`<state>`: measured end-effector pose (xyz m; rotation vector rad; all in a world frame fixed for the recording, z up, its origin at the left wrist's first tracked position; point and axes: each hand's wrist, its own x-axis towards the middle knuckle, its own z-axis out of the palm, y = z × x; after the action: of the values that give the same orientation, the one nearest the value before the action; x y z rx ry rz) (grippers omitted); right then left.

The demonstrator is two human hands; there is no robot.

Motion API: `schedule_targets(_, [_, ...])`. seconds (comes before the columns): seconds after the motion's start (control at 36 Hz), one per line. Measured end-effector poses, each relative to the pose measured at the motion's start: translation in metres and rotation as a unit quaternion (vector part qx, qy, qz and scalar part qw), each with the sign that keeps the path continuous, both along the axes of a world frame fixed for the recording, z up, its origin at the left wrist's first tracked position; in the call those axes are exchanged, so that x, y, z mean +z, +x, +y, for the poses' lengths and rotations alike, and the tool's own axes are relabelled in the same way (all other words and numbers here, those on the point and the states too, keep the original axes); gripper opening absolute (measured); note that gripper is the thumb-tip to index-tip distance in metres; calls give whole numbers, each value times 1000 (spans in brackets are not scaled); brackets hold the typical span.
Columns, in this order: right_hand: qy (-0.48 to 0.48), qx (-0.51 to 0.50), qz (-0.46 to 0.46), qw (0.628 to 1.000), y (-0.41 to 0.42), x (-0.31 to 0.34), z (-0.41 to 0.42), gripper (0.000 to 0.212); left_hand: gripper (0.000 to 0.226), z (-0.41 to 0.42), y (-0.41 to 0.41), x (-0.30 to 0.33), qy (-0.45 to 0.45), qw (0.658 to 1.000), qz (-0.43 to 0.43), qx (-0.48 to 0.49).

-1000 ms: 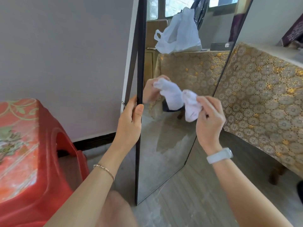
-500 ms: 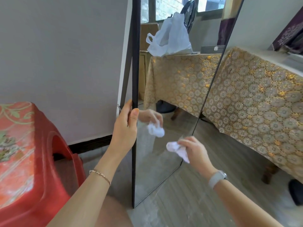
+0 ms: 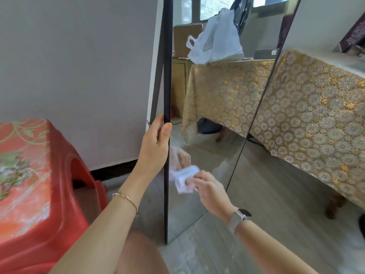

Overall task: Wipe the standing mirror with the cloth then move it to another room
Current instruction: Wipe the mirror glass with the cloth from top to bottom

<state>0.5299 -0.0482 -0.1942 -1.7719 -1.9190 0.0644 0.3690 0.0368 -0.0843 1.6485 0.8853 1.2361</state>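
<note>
My standing mirror (image 3: 197,194) rises black-framed and upright through the frame's centre, its base on the floor. My crumpled white cloth (image 3: 184,179) lies pressed against its lower glass, just below centre.

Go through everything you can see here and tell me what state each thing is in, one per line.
standing mirror: upright on the floor, steadied at its left frame edge
cloth: bunched, pressed against the lower glass
left hand: grips the mirror's frame
right hand: holds the cloth on the glass
red plastic stool: standing beside the wall, left of the mirror
table: covered by a gold patterned cloth
</note>
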Motion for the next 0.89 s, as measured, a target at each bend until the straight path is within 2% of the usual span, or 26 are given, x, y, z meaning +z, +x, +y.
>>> schedule_targets(0.06, [-100, -16, -9, 995, 10, -8, -14, 30, 46, -1, -2, 0, -5, 1000, -1, -3])
schedule_targets(0.11, [-86, -64, 36, 994, 16, 1, -17, 39, 45, 1, -4, -1, -9, 1000, 5, -5])
schedule_targets(0.17, [-4, -80, 64, 995, 17, 27, -11, 43, 43, 3, -6, -1, -12, 1000, 9, -11])
schedule_targets(0.22, [110, -73, 67, 989, 15, 59, 2, 37, 39, 4, -8, 2, -13, 999, 4, -29])
schedule_targets(0.28, [219, -85, 77, 969, 8, 95, 15, 32, 29, 3, -10, 7, 1, 998, -4, -62])
schedule_targets(0.33, [314, -98, 89, 940, -4, 125, 28, 28, 31, 2, -13, 11, 5, 995, -11, -96])
schedule_targets(0.42, [365, -94, 66, 924, -26, 138, 42, 27, 30, 6, -18, 12, -46, 985, -37, -165])
schedule_targets(0.53, [331, -40, 27, 942, -47, 92, 41, 25, 29, 13, -23, 12, -140, 966, -58, -211])
schedule_targets(0.58, [272, -14, 4, 962, -45, 55, 28, 27, 33, 16, -26, 13, -162, 959, -53, -225])
schedule_targets(0.67, [34, 21, -37, 999, -31, 15, 1, 25, 37, 15, -29, 15, -170, 955, -62, -234])
schedule_targets(0.72, [-92, 8, -37, 995, -22, 5, -12, 33, 40, 14, -31, 14, -173, 955, -62, -232])
schedule_targets(0.78, [-93, -45, 10, 995, -17, 12, -19, 35, 51, 12, -33, 13, -166, 954, -43, -246])
schedule_targets(0.83, [-12, -67, 59, 996, -15, 32, -17, 32, 62, 10, -36, 11, -149, 953, -18, -262])
schedule_targets(0.89, [91, -67, 58, 992, -17, 58, -7, 26, 56, 9, -37, 11, -136, 959, -13, -250])
